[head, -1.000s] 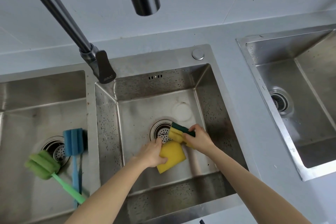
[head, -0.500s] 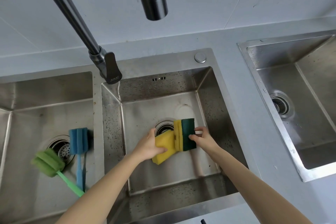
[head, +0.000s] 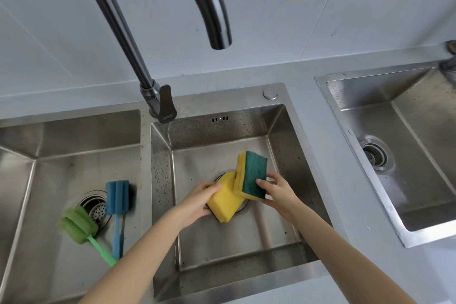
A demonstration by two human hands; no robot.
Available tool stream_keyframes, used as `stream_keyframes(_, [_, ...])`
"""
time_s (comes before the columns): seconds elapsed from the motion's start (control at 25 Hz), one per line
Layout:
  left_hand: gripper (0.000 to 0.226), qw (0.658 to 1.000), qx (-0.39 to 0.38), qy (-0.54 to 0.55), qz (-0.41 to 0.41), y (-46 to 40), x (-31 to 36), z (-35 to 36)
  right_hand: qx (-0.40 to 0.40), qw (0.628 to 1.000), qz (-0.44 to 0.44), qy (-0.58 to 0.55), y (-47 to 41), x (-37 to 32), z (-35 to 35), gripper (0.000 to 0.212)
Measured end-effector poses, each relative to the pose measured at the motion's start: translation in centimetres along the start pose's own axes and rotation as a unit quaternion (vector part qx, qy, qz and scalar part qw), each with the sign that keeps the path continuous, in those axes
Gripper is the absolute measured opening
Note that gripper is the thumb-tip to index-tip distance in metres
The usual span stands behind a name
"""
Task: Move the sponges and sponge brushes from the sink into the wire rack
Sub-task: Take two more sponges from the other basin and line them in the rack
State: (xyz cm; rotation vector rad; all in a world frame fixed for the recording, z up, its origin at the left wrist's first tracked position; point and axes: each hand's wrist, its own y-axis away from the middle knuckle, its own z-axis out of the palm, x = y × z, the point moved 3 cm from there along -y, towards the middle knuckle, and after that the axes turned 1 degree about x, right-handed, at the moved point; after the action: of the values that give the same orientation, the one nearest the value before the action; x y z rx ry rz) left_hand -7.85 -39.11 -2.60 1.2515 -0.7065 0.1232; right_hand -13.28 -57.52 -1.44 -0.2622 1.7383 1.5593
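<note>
In the middle sink basin point(head: 283, 131), my left hand point(head: 197, 203) grips a yellow sponge point(head: 224, 201) lifted above the drain. My right hand point(head: 277, 192) holds a second sponge point(head: 251, 174), yellow with a dark green scouring face turned up, overlapping the first. In the left basin point(head: 49, 155) lie a blue sponge brush point(head: 117, 198) and a green sponge brush point(head: 79, 224) beside the drain strainer. No wire rack is in view.
A tall grey faucet point(head: 158, 101) rises between the left and middle basins, its spout point(head: 219, 34) hanging over the middle basin. A third steel basin point(head: 404, 116) sits at the right, set in the grey counter point(head: 328, 168).
Both hands have lifted their sponges up off the sink floor. The right hand's sponge has turned so its green face shows and has risen higher.
</note>
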Motion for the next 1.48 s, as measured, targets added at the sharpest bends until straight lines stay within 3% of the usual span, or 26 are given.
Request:
stream_keyframes(0.24, [0.028, 0.992, -0.015, 0.123, -0.002, 2.2, 0.3, -0.2, 0.008, 0.999, -0.033, -0.035, 1.8, -0.8, 0.5, 0.034])
stream_keyframes(0.56, [0.034, 0.988, -0.049, 0.142, 0.017, 5.6, 0.1, -0.6, 0.003, 0.997, -0.061, -0.037, 4.8, -1.6, 1.5, 0.021])
stream_keyframes(1.0, [0.024, 0.986, -0.059, 0.020, 0.156, 11.7, 0.5, -4.5, -0.009, 0.992, -0.105, -0.071, 9.4, -1.1, 6.5, 0.018])
stream_keyframes(1.32, [0.039, 0.970, 0.021, -0.027, 0.242, 17.7, -2.0, -14.4, -0.040, 0.989, -0.119, -0.075, 13.1, 0.9, 16.1, 0.008])
stream_keyframes(1.48, [0.063, 0.959, 0.103, -0.047, 0.260, 20.4, -4.9, -20.6, -0.059, 0.989, -0.114, -0.072, 15.4, 3.4, 21.5, 0.009])
